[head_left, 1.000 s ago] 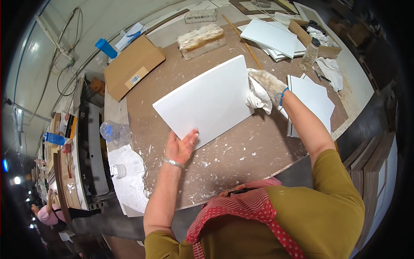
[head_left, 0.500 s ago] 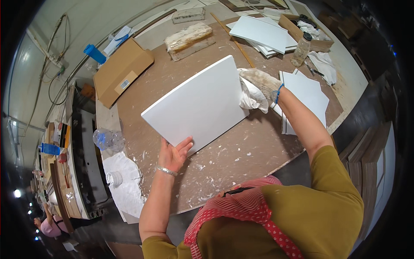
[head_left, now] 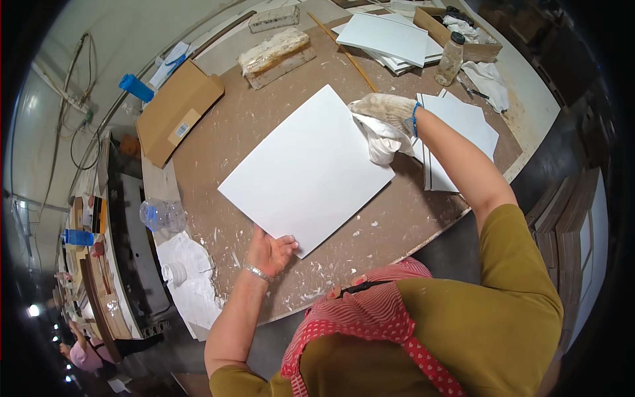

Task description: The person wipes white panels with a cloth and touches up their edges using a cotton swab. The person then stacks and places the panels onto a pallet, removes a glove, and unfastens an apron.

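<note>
A plain white rectangular panel (head_left: 307, 172) is held slantwise over the brown work table, its broad face toward me. My left hand (head_left: 271, 253), bare with a bracelet at the wrist, grips the panel's near edge; some fingers are hidden beneath it. At the panel's right edge, my right hand (head_left: 387, 111) wears a soiled whitish work glove. It holds a crumpled white cloth (head_left: 383, 140) against that edge, and its fingertips are partly covered by the cloth.
White panels (head_left: 456, 135) lie on the right, and more are stacked (head_left: 387, 40) at the back. A capped bottle (head_left: 451, 59) stands beside an open box (head_left: 479, 49). Leftward are a cardboard box (head_left: 177, 112) and clear plastic bottle (head_left: 162, 215). Another person (head_left: 89, 354) is far left.
The panel has turned so that more of its broad face shows and its far edge no longer does. My left hand has moved slightly nearer; the cloth stays at the right edge.
</note>
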`<action>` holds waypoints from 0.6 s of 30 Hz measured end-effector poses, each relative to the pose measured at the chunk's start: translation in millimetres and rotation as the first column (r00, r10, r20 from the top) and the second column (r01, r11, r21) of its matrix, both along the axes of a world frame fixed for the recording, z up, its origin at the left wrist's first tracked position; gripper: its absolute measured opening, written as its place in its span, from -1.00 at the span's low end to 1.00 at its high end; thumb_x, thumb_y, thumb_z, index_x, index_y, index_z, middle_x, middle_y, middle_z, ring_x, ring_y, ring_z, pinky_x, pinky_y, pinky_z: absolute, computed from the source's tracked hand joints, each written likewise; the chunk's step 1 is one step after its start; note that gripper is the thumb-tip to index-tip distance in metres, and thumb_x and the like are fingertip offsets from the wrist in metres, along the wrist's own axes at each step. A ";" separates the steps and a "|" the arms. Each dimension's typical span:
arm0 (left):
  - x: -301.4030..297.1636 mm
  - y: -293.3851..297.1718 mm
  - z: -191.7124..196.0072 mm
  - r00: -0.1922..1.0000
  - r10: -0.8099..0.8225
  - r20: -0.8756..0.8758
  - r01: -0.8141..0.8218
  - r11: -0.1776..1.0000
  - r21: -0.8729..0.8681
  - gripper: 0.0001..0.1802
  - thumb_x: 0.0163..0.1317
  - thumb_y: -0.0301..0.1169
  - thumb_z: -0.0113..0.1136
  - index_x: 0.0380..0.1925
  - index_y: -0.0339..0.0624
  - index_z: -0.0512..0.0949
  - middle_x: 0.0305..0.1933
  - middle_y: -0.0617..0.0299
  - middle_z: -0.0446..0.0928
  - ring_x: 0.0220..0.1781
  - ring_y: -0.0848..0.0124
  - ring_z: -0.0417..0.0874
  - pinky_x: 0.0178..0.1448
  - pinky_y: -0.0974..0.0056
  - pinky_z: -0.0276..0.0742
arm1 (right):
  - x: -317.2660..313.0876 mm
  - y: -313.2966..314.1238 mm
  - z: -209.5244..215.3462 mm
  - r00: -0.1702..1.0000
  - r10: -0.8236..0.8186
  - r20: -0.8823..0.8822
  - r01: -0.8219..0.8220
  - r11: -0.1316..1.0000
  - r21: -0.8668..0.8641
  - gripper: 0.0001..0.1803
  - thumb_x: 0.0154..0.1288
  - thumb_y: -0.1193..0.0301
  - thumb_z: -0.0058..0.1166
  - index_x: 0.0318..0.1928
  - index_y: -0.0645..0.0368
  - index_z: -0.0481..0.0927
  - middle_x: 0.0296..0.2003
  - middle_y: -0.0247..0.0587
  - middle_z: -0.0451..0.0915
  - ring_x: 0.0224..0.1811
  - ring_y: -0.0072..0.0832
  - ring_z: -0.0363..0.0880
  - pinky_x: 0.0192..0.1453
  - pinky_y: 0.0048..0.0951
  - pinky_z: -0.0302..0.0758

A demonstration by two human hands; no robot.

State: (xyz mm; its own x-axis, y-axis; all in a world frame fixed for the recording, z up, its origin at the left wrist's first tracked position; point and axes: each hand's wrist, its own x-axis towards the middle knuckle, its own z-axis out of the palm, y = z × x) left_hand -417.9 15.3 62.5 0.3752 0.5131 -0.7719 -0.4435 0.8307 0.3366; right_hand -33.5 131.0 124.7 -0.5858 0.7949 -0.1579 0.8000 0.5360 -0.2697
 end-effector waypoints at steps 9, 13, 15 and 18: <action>-2.0 -16.3 -2.3 0.995 -0.074 0.060 0.077 0.995 -0.058 -0.25 0.29 0.27 -0.32 -0.09 -0.23 0.47 -0.54 0.05 0.54 -0.57 0.22 0.61 -0.65 0.41 0.58 | 8.9 13.9 -26.6 0.971 0.232 -0.053 -0.218 0.955 0.199 -0.64 0.13 0.55 -0.01 0.00 0.23 0.48 -0.15 -0.06 0.58 -0.06 -0.18 0.55 0.02 -0.35 0.47; -0.3 -19.0 5.2 0.995 -0.087 0.050 0.090 0.994 -0.062 -0.22 0.27 0.31 -0.35 -0.11 -0.21 0.49 -0.56 0.07 0.53 -0.56 0.23 0.60 -0.66 0.44 0.54 | 8.2 8.0 -22.9 0.972 0.233 -0.036 -0.217 0.945 0.244 -0.66 0.15 0.55 -0.03 -0.01 0.24 0.49 -0.14 -0.04 0.57 -0.06 -0.19 0.55 0.03 -0.38 0.47; -0.1 -20.7 5.5 0.996 -0.074 0.046 0.077 0.995 -0.057 -0.20 0.26 0.33 -0.35 -0.13 -0.21 0.50 -0.57 0.08 0.52 -0.54 0.23 0.61 -0.67 0.44 0.53 | 2.6 3.6 -9.3 0.989 0.128 -0.071 -0.124 0.990 0.064 -0.59 0.11 0.51 0.03 0.04 0.25 0.46 -0.04 -0.05 0.53 0.02 -0.22 0.50 0.14 -0.38 0.41; 0.2 -21.1 10.2 0.996 -0.064 0.059 0.066 0.997 -0.031 -0.20 0.25 0.34 -0.35 -0.15 -0.20 0.51 -0.58 0.09 0.51 -0.50 0.25 0.62 -0.61 0.44 0.54 | 11.5 4.6 -19.1 0.978 0.188 -0.088 -0.173 0.972 0.158 -0.53 0.09 0.49 0.07 0.08 0.25 0.45 0.05 -0.04 0.48 0.12 -0.24 0.44 0.25 -0.39 0.35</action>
State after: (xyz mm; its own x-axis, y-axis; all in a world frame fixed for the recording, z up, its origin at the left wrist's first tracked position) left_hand -417.7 -5.8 72.7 0.4513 0.4607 -0.7643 -0.4060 0.8687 0.2839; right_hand -22.0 135.5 105.6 -0.7286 0.6846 0.0218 0.6589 0.7092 -0.2507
